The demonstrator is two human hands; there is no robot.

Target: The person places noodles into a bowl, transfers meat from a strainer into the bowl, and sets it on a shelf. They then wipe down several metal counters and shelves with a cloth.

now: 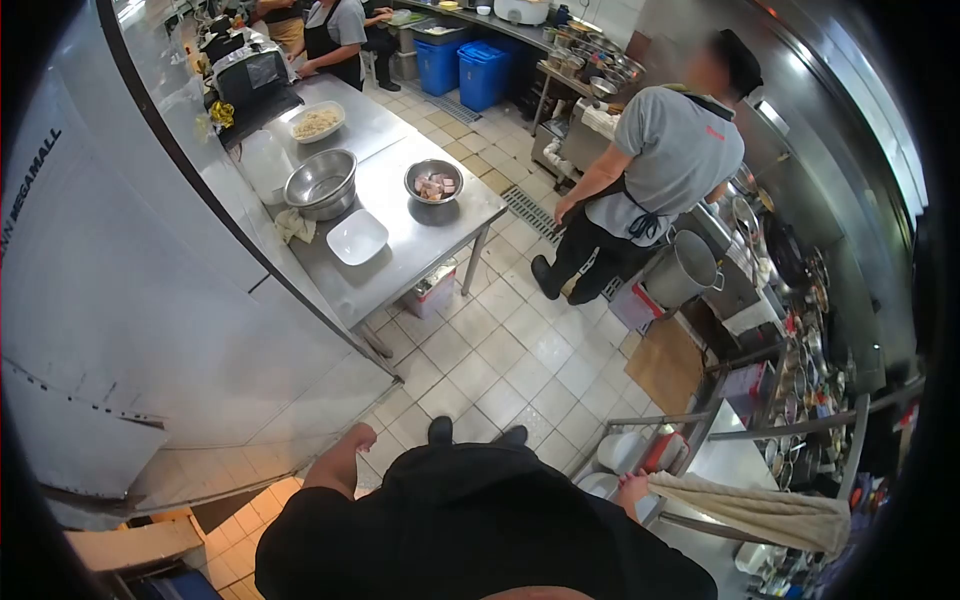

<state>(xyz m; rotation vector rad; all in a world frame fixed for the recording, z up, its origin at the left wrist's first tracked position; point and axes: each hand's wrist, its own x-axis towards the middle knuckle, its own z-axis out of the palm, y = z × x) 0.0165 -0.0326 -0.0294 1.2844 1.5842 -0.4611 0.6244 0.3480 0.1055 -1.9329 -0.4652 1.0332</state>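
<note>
Beige cloth (755, 505), draped along the rack (735, 460), close at the right grip (631, 489); whether gripped, touched or merely near, cannot tell. Left grip (361, 438): hanging at the side, holding nothing visible; open or closed, cannot tell. Step, as judged: standing or walking short of the bench (381, 172). Next move: seems to call for firm hold on cloth or clean release

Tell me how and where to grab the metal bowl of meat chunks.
Probably grip the metal bowl by opposite sides of its rim, coming from the tiled aisle, since it stands near that edge of the steel table. Its round mouth is uncovered, so keep it level for the meat chunks.
</note>
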